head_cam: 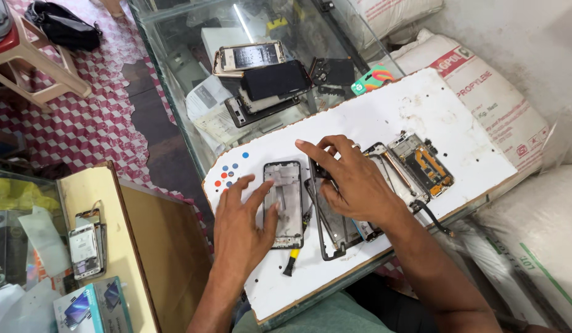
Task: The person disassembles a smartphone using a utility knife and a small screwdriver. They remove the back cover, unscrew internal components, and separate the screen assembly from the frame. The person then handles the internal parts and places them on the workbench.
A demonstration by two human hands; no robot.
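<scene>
On a white board (384, 117) over a glass counter (175, 37), the left hand (239, 225) lies flat, its fingers pressing a bare phone frame (283, 200). The right hand (353, 182) pinches a small dark part (318, 169) above a black bezel (326, 228). A screwdriver (292, 259) lies just below the frame. An opened phone (421, 163) sits right of the hand, and stacked phones (267, 77) rest on the glass.

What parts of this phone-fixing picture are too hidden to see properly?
Head view:
- The piece pinched by the right hand: the fingers cover it.
- The phone frame under the left hand: its lower left side is covered by the palm and fingers.
- The black frame: its top is hidden by the right hand.
- The tool with the yellow band: too small to identify.
</scene>
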